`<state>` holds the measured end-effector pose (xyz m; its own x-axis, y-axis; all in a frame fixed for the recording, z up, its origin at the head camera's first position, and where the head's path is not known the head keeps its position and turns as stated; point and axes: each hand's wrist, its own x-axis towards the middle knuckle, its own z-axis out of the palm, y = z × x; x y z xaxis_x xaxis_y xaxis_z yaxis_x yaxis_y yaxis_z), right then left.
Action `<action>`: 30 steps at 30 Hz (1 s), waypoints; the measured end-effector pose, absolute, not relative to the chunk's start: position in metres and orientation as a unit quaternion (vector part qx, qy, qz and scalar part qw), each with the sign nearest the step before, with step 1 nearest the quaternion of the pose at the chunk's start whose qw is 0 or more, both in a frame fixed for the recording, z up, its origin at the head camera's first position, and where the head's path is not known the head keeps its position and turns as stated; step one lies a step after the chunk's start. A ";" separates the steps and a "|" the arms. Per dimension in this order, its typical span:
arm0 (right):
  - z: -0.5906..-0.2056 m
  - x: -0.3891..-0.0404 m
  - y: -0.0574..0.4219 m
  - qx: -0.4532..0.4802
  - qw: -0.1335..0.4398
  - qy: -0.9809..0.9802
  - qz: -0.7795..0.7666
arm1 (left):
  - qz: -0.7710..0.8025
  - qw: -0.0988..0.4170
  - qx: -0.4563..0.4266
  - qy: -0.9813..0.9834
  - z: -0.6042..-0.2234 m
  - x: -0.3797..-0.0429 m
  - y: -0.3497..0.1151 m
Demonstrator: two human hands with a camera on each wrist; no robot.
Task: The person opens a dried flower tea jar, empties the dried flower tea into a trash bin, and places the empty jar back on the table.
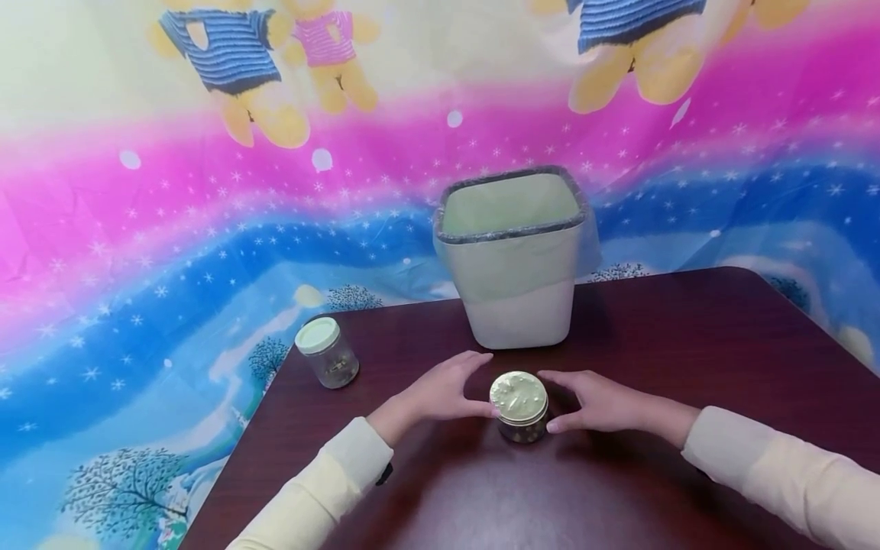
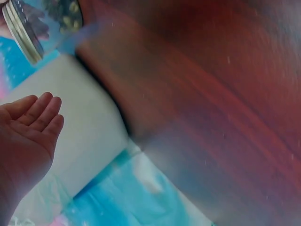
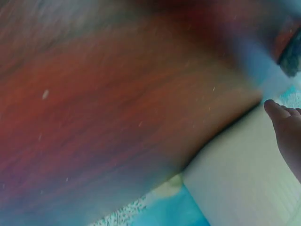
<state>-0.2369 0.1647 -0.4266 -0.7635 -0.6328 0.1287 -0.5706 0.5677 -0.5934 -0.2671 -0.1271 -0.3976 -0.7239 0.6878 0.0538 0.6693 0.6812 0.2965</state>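
A short clear jar with a gold lid (image 1: pixel 519 401) stands upright on the dark table, with small pieces visible inside. My left hand (image 1: pixel 443 389) is at its left side, fingers extended, the thumb tip at the lid's edge; whether it touches cannot be told. On the other side my right hand (image 1: pixel 605 402) reaches toward the jar, thumb and fingers spread and uncurled. In the left wrist view, the left hand (image 2: pixel 33 134) shows straight fingers and a bare palm, below the jar's lid (image 2: pixel 21 30). Only part of the right hand (image 3: pixel 289 134) shows in the right wrist view.
A white bin (image 1: pixel 522 305) with a clear liner stands behind the jar. Another clear jar with a pale lid (image 1: pixel 326 355) is near the table's left edge. The reddish-brown table (image 1: pixel 687 336) meets a patterned cloth backdrop (image 1: pixel 385 168) with bears and snowflakes.
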 end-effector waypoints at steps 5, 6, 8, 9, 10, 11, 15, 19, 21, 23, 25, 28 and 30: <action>-0.432 -0.235 0.158 -0.318 0.060 0.874 -0.362 | 0.170 0.037 0.382 0.908 -0.407 -0.263 -0.118; -0.432 -0.234 0.157 -0.313 0.063 0.871 -0.374 | 0.171 0.036 0.385 0.906 -0.409 -0.262 -0.116; -0.435 -0.234 0.155 -0.302 0.074 0.862 -0.400 | 0.174 0.034 0.391 0.903 -0.412 -0.261 -0.113; -0.435 -0.233 0.153 -0.300 0.080 0.855 -0.417 | 0.177 0.032 0.394 0.901 -0.414 -0.261 -0.112; -0.436 -0.233 0.152 -0.300 0.088 0.844 -0.435 | 0.183 0.031 0.396 0.899 -0.416 -0.261 -0.110; -0.437 -0.233 0.150 -0.299 0.096 0.833 -0.455 | 0.191 0.031 0.398 0.897 -0.418 -0.261 -0.109; -0.440 -0.234 0.144 -0.297 0.128 0.785 -0.528 | 0.239 0.032 0.400 0.884 -0.425 -0.261 -0.105; -0.444 -0.234 0.139 -0.275 0.143 0.769 -0.559 | 0.271 0.030 0.391 0.879 -0.429 -0.260 -0.102; -0.446 -0.233 0.138 -0.266 0.145 0.768 -0.564 | 0.277 0.027 0.386 0.880 -0.431 -0.259 -0.101; -0.447 -0.233 0.137 -0.260 0.143 0.768 -0.568 | 0.280 0.025 0.383 0.880 -0.432 -0.259 -0.100; -0.448 -0.233 0.136 -0.261 0.138 0.769 -0.567 | 0.281 0.023 0.382 0.880 -0.432 -0.259 -0.100; -0.448 -0.232 0.134 -0.260 0.129 0.773 -0.564 | 0.285 0.022 0.378 0.881 -0.430 -0.258 -0.099; -0.448 -0.232 0.132 -0.259 0.124 0.778 -0.559 | 0.288 0.021 0.373 0.881 -0.429 -0.257 -0.098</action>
<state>-0.2318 0.1324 -0.4478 -0.8349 -0.5419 0.0967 -0.2639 0.2399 -0.9342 -0.2567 -0.0982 -0.4291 -0.7205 0.6703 0.1778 0.6457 0.5550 0.5244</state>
